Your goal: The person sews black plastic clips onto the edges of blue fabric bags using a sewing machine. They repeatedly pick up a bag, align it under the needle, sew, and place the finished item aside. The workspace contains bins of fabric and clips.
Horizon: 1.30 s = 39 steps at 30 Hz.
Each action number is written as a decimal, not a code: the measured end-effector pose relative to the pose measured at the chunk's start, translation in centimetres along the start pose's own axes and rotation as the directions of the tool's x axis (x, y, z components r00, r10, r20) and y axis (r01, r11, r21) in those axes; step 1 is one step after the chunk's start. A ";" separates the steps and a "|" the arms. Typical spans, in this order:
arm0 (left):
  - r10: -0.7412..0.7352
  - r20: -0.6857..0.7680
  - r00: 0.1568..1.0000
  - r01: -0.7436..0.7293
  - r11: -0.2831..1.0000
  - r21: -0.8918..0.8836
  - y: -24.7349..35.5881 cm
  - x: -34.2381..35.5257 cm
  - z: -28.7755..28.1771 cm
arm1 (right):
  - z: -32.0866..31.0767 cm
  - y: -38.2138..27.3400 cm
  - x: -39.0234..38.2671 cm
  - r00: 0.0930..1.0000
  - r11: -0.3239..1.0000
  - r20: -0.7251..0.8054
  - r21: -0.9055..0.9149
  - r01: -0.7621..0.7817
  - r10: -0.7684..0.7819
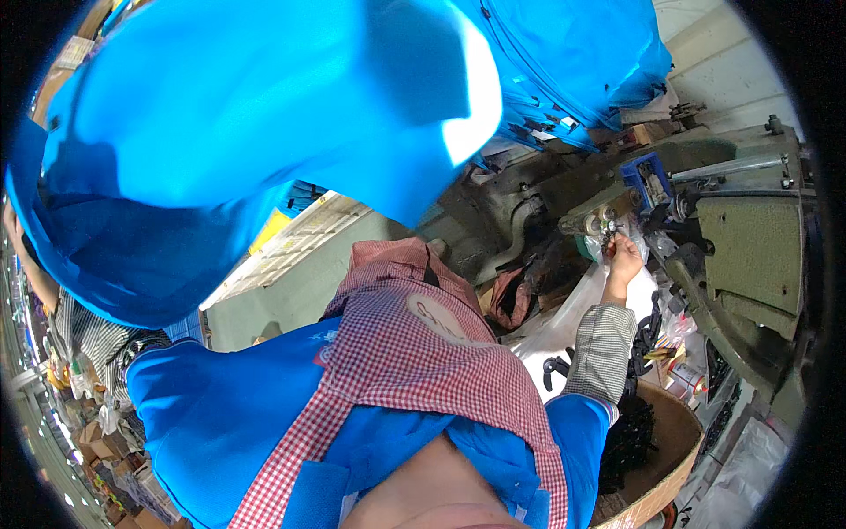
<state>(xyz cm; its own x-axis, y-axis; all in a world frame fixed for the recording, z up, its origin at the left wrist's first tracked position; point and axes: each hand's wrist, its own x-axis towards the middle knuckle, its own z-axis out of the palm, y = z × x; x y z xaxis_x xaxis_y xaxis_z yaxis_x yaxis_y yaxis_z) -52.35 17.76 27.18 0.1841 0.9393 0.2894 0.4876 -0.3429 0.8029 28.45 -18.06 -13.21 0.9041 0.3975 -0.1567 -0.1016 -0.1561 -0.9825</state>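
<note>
A large sheet of bright blue fabric [264,97] hangs raised across the upper left. My left hand [12,225] is at its far-left edge, with the fingers hidden by the cloth and the picture's rim; the forearm rises from a striped sleeve. To the right, my right hand [626,257] is closed, fingertips pinched at the small metal head [608,220] of a grey-green machine [749,256]. What the fingertips hold is too small to make out. A small blue bin [648,181] of little parts stands just beyond that hand.
More blue fabric [573,53] is heaped at the back. A box [679,467] of black pieces stands by my right elbow. A white surface [564,331] lies below my right hand, near a spray can [689,377]. A pale slatted crate [282,242] is beneath the raised fabric.
</note>
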 end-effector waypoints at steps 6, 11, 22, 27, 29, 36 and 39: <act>0.451 0.245 0.858 -0.500 0.628 0.596 3.9 -4.5 18.2 | 0.4 0.2 0.0 0.994 0.994 0.004 -0.004 0.108 -0.108; 0.144 0.541 0.829 -0.549 0.398 0.735 -17.4 -4.5 32.3 | 1.3 -4.1 -4.1 1.000 0.995 -0.022 0.102 0.008 -0.006; 0.941 0.319 0.113 -0.993 0.101 0.054 8.2 4.9 67.7 | 6.3 -14.8 -10.8 0.979 0.940 0.050 0.273 -0.204 0.197; 0.928 0.330 0.175 -0.967 0.098 0.236 4.7 7.3 77.4 | 7.1 -15.6 -11.0 0.976 0.956 0.061 0.196 -0.217 0.209; 0.857 0.447 0.259 -0.962 0.185 0.202 8.5 7.7 73.8 | 6.5 -14.7 -11.0 0.986 0.948 0.083 0.274 -0.163 0.146; 0.296 -0.103 0.950 -0.313 0.913 -0.260 10.7 11.4 36.4 | 7.3 -13.0 -9.9 0.994 0.964 0.105 0.266 -0.016 -0.012; 0.202 -0.292 0.935 -0.316 0.850 -0.422 11.1 4.5 24.1 | 6.5 -12.7 -11.2 1.000 0.937 0.028 0.348 0.002 -0.012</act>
<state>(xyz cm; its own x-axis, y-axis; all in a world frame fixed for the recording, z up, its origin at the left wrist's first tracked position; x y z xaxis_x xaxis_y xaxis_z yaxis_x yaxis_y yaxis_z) -25.59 18.00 24.83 0.0217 0.8106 0.5852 -0.0044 -0.5853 0.8108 16.91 -14.61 0.40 0.8933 0.4246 -0.1475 -0.2382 0.1690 -0.9564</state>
